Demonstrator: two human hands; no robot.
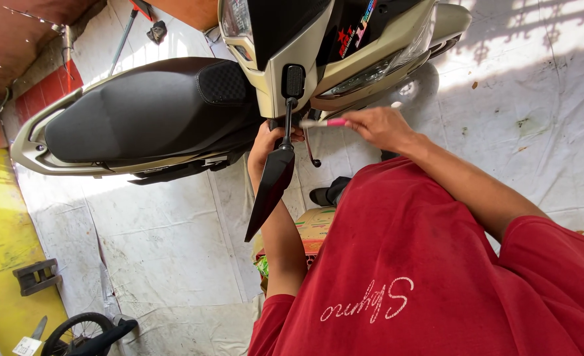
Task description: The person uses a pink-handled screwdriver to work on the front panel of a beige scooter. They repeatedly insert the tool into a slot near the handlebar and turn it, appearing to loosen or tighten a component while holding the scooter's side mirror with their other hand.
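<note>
Beside one scooter [153,112], right-hand fingers [364,122] closed on one pink-handled tool [325,122], left-hand fingers [265,142] gripping handlebar [285,128]

Light: bright daylight, strongest at 1 to 2 o'clock, where the pale floor covering [542,72] washes out.
Shadows: lattice pattern at 1 o'clock; soft dark patch under the scooter [173,112].
Glare: sheen on the black seat [140,99] and the headlamp lens [364,76].
Sharpness: crisp centrally; red shirt [437,277] slightly soft at 5 o'clock.
Distortion: wide-angle bending at 9 o'clock.
</note>
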